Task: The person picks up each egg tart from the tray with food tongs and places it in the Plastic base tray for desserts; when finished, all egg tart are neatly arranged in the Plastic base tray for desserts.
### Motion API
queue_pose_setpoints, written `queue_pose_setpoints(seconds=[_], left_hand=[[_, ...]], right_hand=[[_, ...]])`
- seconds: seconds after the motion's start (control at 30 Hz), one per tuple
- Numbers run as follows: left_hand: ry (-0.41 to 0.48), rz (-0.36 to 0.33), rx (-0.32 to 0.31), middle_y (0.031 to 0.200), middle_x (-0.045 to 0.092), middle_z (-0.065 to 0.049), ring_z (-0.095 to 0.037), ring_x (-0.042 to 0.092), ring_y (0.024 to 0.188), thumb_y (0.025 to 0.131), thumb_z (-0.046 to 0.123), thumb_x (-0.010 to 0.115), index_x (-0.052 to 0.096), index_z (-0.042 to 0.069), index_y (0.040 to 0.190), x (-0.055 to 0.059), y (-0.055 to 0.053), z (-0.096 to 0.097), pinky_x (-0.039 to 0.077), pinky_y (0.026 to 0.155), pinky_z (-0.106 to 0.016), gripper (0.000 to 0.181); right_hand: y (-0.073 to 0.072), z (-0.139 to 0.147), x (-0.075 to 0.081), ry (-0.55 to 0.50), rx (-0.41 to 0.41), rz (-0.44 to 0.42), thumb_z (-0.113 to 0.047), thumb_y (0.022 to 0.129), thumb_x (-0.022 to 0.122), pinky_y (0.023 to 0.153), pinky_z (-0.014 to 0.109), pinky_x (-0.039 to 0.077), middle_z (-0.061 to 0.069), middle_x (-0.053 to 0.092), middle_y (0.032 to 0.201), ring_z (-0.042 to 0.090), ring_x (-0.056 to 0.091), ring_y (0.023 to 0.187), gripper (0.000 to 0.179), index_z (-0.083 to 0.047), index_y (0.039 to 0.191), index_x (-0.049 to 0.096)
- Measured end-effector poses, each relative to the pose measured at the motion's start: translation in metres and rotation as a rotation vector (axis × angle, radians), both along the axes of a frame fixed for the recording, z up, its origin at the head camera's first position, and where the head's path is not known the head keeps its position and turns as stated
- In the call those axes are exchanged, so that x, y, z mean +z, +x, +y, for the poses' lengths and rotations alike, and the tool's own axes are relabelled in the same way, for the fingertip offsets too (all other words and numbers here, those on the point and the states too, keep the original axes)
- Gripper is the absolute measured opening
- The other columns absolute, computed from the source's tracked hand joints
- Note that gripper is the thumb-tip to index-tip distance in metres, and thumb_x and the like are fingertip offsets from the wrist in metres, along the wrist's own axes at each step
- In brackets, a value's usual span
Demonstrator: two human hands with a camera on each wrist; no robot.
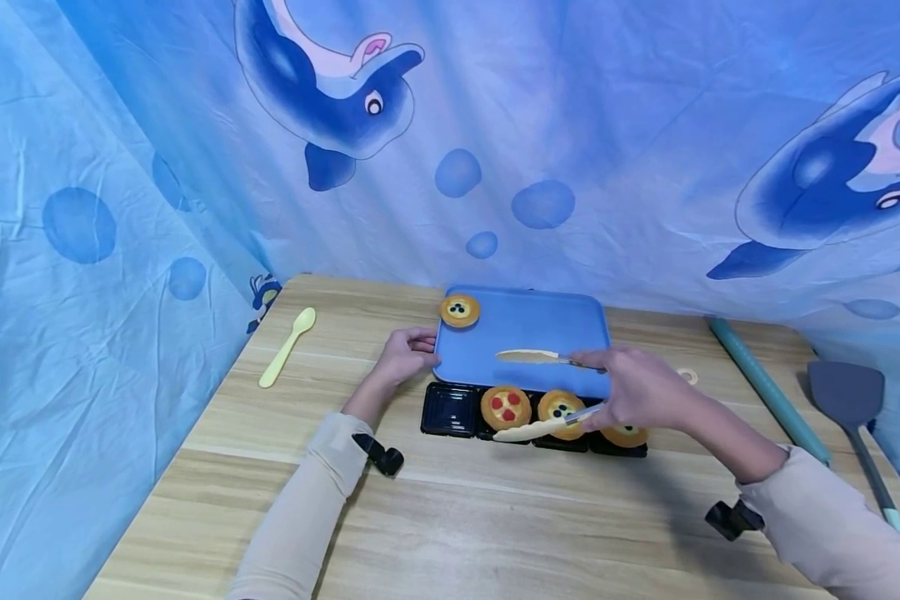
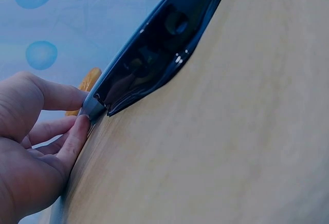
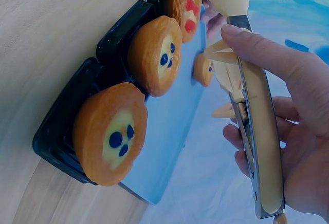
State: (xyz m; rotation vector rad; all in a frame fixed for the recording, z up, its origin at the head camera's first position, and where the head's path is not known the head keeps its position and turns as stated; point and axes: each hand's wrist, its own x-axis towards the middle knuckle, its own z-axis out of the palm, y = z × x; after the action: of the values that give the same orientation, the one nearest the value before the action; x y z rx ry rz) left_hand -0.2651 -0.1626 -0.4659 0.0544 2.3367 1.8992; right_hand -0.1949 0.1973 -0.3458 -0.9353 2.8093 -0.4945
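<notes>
My left hand (image 1: 407, 357) pinches the left edge of a blue tray (image 1: 525, 321) between thumb and finger, closely seen in the left wrist view. My right hand (image 1: 633, 387) grips a pair of tongs (image 3: 259, 147) with cream tips, spread apart above the tray's front and the black containers. On the tray's far left corner lies an egg tart (image 1: 460, 310) with dark berries. Along the tray's front edge runs a row of black containers (image 1: 450, 410). The leftmost is bare; the others hold a red-topped tart (image 1: 506, 408), a berry tart (image 3: 159, 57) and another berry tart (image 3: 110, 134).
A pale yellow spoon (image 1: 288, 347) lies at the left on the wooden table (image 1: 450, 525). To the right are a small ring (image 1: 687, 376), a teal rolling pin (image 1: 768, 390) and a grey spatula (image 1: 847, 396). A blue dolphin-print curtain (image 1: 607, 125) hangs behind the table.
</notes>
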Motion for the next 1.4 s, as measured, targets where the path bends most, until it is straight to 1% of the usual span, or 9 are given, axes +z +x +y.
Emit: queue_pose_setpoints(seconds=[0.1, 0.23, 0.4, 0.47, 0.63, 0.7, 0.8, 0.93, 1.4], left_hand=[[0.008, 0.004, 0.017, 0.118, 0.062, -0.022, -0.031, 0.06, 0.106, 0.08, -0.009, 0.072, 0.058, -0.008, 0.131, -0.006, -0.002, -0.002, 0.051, 0.091, -0.034, 0.052], [-0.003, -0.002, 0.029, 0.117, 0.062, -0.02, -0.03, 0.06, 0.105, 0.08, -0.009, 0.072, 0.059, -0.006, 0.13, -0.009, -0.002, -0.003, 0.051, 0.092, -0.035, 0.051], [-0.007, -0.01, 0.031, 0.118, 0.062, -0.021, -0.03, 0.06, 0.106, 0.081, -0.008, 0.072, 0.059, -0.006, 0.13, -0.012, -0.002, -0.005, 0.051, 0.093, -0.035, 0.051], [-0.003, -0.013, 0.033, 0.118, 0.062, -0.021, -0.031, 0.06, 0.106, 0.08, -0.009, 0.072, 0.059, -0.006, 0.13, -0.012, -0.002, -0.005, 0.051, 0.094, -0.036, 0.052], [0.002, -0.012, 0.028, 0.117, 0.063, -0.02, -0.03, 0.06, 0.105, 0.08, -0.008, 0.073, 0.059, -0.006, 0.13, -0.011, 0.0, -0.005, 0.051, 0.092, -0.035, 0.052], [0.003, -0.009, 0.025, 0.116, 0.063, -0.02, -0.029, 0.061, 0.104, 0.08, -0.008, 0.073, 0.059, -0.007, 0.13, -0.011, 0.0, -0.005, 0.052, 0.092, -0.035, 0.052], [-0.001, 0.0, 0.03, 0.115, 0.063, -0.019, -0.03, 0.061, 0.104, 0.079, -0.008, 0.072, 0.059, -0.007, 0.129, -0.01, 0.001, -0.004, 0.052, 0.091, -0.035, 0.052], [-0.007, -0.004, 0.042, 0.115, 0.063, -0.018, -0.029, 0.061, 0.104, 0.079, -0.009, 0.072, 0.059, -0.007, 0.129, -0.009, 0.001, -0.004, 0.052, 0.092, -0.035, 0.052], [0.017, 0.015, 0.03, 0.114, 0.064, -0.019, -0.029, 0.062, 0.102, 0.078, -0.01, 0.072, 0.06, -0.007, 0.128, -0.01, -0.004, -0.001, 0.053, 0.089, -0.033, 0.052]], right_hand=[[-0.001, 0.002, -0.001, -0.026, -0.001, 0.018, -0.04, 0.065, 0.093, 0.068, 0.039, 0.055, 0.015, 0.06, 0.135, 0.033, 0.063, 0.108, 0.089, -0.007, 0.14, 0.057], [-0.002, 0.004, -0.002, -0.036, -0.012, 0.041, -0.041, 0.063, 0.093, 0.075, 0.045, 0.057, 0.014, 0.062, 0.132, 0.032, 0.063, 0.108, 0.09, -0.006, 0.138, 0.058], [-0.007, 0.005, 0.003, -0.041, -0.031, 0.024, -0.04, 0.065, 0.093, 0.054, 0.033, 0.045, 0.015, 0.064, 0.129, 0.025, 0.061, 0.072, 0.092, -0.005, 0.141, 0.055], [-0.01, 0.005, 0.006, -0.058, -0.033, 0.029, -0.038, 0.065, 0.093, 0.056, 0.035, 0.048, 0.016, 0.064, 0.128, 0.027, 0.062, 0.073, 0.092, -0.005, 0.142, 0.054], [-0.02, 0.004, 0.011, -0.101, -0.053, 0.074, -0.045, 0.067, 0.091, 0.072, 0.045, 0.054, 0.019, 0.063, 0.129, 0.037, 0.064, 0.105, 0.095, -0.001, 0.142, 0.053], [-0.026, 0.002, 0.01, -0.103, -0.074, 0.078, -0.052, 0.066, 0.089, 0.064, 0.041, 0.051, 0.021, 0.063, 0.128, 0.032, 0.066, 0.087, 0.099, 0.0, 0.142, 0.052], [-0.039, -0.005, 0.007, -0.096, -0.111, 0.054, -0.058, 0.065, 0.087, 0.05, 0.034, 0.039, 0.018, 0.071, 0.093, 0.018, 0.048, 0.052, 0.104, -0.001, 0.144, 0.05], [-0.06, -0.014, 0.002, -0.096, -0.151, -0.002, -0.057, 0.067, 0.087, 0.042, 0.028, 0.028, 0.002, 0.045, 0.049, 0.011, 0.02, 0.04, 0.104, -0.003, 0.147, 0.047], [-0.115, -0.048, -0.022, -0.087, -0.234, -0.032, -0.052, 0.068, 0.088, 0.042, 0.029, 0.024, -0.003, 0.032, 0.044, 0.011, 0.016, 0.042, 0.1, -0.004, 0.146, 0.048]])
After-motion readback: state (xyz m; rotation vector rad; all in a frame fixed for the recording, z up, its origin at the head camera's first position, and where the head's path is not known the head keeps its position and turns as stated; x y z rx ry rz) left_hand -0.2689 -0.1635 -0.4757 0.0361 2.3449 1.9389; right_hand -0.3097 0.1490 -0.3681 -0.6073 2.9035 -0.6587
